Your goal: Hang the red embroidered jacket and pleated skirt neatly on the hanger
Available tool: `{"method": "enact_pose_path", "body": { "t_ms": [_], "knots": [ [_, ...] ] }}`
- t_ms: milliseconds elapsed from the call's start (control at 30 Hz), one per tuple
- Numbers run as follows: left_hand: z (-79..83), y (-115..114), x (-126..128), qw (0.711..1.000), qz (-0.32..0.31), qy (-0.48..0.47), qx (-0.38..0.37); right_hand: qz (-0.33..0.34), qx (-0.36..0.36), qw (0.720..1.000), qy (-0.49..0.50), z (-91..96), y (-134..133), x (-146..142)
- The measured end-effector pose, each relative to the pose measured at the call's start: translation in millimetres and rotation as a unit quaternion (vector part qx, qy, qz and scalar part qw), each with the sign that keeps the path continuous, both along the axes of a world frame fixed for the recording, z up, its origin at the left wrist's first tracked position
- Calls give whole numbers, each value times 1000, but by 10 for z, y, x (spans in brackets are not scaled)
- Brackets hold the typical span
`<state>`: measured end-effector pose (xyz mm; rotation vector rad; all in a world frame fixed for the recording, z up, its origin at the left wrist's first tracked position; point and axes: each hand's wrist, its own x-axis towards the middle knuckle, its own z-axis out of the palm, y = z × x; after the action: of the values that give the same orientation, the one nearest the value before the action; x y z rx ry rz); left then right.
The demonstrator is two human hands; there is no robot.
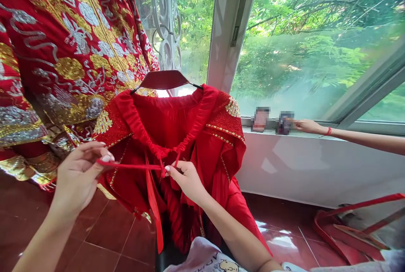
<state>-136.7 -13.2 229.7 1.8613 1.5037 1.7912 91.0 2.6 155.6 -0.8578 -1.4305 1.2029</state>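
A red cape-like garment (218, 111) with gold trim and a gathered neckline hangs on a dark hanger (166, 79) in front of me. Between my hands runs a thin red ribbon (136, 166), stretched nearly level across the garment's front. My left hand (79, 175) pinches its left end between thumb and finger. At the neckline's lower point, my right hand (186, 179) pinches the ribbon by a small knot or loop. A wider red strip hangs down just left of my right hand.
At the left hangs a red jacket (91, 31) with gold and silver embroidery. Another person's hand (308, 126) touches one of two blurred items on the windowsill (303, 134). A red chair-like frame (348, 234) stands on the tiled floor at lower right.
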Motion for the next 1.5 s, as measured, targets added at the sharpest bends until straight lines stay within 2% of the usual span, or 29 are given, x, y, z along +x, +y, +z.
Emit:
{"method": "enact_pose_path", "body": {
  "t_ms": [67,100,133,167,233,300,367,433,500,600,667,700,767,833,900,1000,1133,1233,1267,1333,1433,1500],
  "knots": [
    [-64,-30,41,979,-112,-129,-113,5,-4,1000,6,-7,23,36],
    [-98,-35,25,967,-137,-151,-154,4,-1,1000,3,-6,31,56],
    [-127,-34,-15,968,-127,-137,-165,-1,4,1000,-1,-3,36,76],
    [-150,-28,-75,980,-94,-97,-147,-7,10,1000,-6,2,38,95],
    [-184,-9,-227,997,9,47,-58,-18,20,999,-18,9,30,131],
    [-220,8,-362,972,64,226,-9,-32,29,998,-41,8,11,157],
    [-275,23,-390,929,36,365,-51,-46,45,995,-80,1,-15,171],
    [-346,45,-250,899,-32,419,-122,-48,62,990,-116,-7,-34,175],
    [-423,85,55,907,-96,380,-157,-31,75,988,-129,-7,-38,173],
    [-528,168,640,956,-185,181,-137,-18,102,987,-123,15,-15,171],
    [-574,208,952,955,-253,53,-147,-29,115,984,-132,50,2,184],
    [-585,216,1052,951,-267,12,-157,-37,118,982,-143,76,6,199],
    [-570,212,1125,960,-224,1,-169,-58,120,974,-181,151,1,253],
    [-492,197,1051,976,-138,62,-157,-70,126,962,-230,268,-14,344],
    [-341,183,902,979,-89,131,-129,-65,142,949,-275,437,-19,468],
    [20,157,706,978,-95,171,-67,-44,191,936,-294,794,13,667],
    [603,103,617,972,-69,213,72,-22,280,921,-268,1337,67,879],
    [878,137,460,963,-20,200,177,-60,315,912,-254,1550,105,1069],
    [902,179,356,962,2,185,202,-83,312,913,-250,1551,135,1148],
    [839,310,96,962,48,155,219,-117,291,919,-239,1452,241,1305],
    [568,551,-236,970,85,161,163,-132,255,927,-239,1181,488,1447],
    [385,667,-299,965,126,184,136,-160,259,917,-258,1025,643,1440]
  ]
}}
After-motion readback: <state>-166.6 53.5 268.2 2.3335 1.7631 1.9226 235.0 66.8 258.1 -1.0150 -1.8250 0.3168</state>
